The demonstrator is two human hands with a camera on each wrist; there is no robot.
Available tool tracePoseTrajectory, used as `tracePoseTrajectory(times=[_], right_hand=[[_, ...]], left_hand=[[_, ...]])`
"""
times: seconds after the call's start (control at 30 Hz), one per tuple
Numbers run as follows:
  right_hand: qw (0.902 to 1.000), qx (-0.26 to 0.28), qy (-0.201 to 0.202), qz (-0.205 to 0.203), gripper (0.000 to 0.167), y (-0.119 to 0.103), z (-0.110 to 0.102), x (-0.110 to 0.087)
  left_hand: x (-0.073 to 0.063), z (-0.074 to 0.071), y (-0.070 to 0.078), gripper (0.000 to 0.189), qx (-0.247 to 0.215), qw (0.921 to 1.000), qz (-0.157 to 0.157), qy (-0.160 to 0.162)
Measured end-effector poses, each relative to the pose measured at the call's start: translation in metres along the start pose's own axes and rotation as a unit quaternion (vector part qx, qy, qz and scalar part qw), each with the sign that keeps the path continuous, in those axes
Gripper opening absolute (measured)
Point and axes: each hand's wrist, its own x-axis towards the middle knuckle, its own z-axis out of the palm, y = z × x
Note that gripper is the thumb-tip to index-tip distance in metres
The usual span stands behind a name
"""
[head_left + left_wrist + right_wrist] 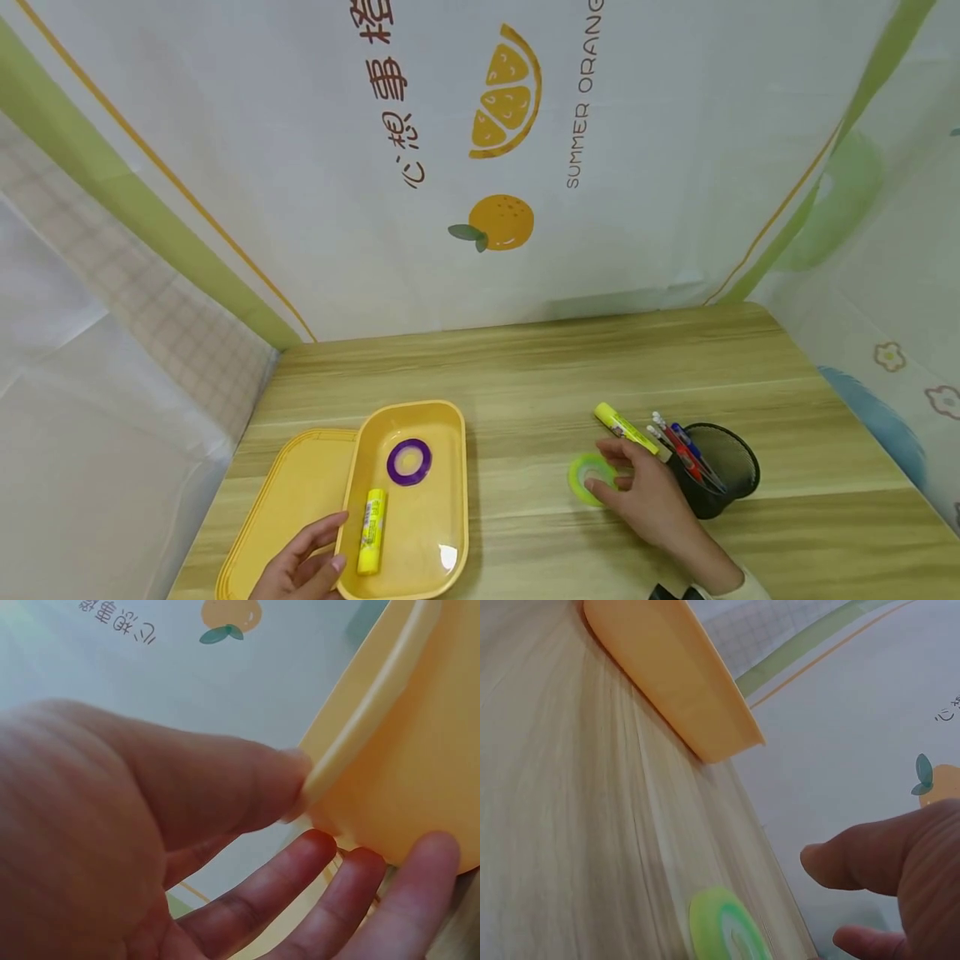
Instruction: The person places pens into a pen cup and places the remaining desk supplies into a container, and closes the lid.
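A yellow plastic box holds a purple-rimmed tape roll and a yellow glue stick. My left hand grips the box's left rim; in the left wrist view the thumb lies at the rim with fingertips against the wall below. On the table, a yellow-green tape roll lies under my right hand. Thumb and fingers there are spread over the roll, and the right wrist view shows the thumb apart from the tape roll.
Behind the right hand lies another yellow glue stick. Next to it a black mesh pen holder, tilted, contains several pens. A yellow lid lies left of the box, partly under it. Printed cloth hangs behind the table.
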Motion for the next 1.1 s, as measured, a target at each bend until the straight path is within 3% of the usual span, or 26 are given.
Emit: tracePoseTrajectory(times=[0.67,0.87,1.1], right_hand=[[0.9990,-0.042,0.015,0.005,0.062,0.004,-0.002,0.000],[0.9988,-0.048,-0.002,0.001,0.071,0.009,0.001,0.001],[0.9946,-0.100,-0.002,-0.027,0.084,0.013,0.008,0.001]], left_hand=[[0.000,-0.001,0.003,0.068,0.001,0.9999,-0.010,-0.004],[0.000,-0.001,0.002,0.068,0.001,1.0000,-0.005,-0.003],[0.000,-0.001,0.001,0.069,0.001,1.0000,-0.002,-0.004]])
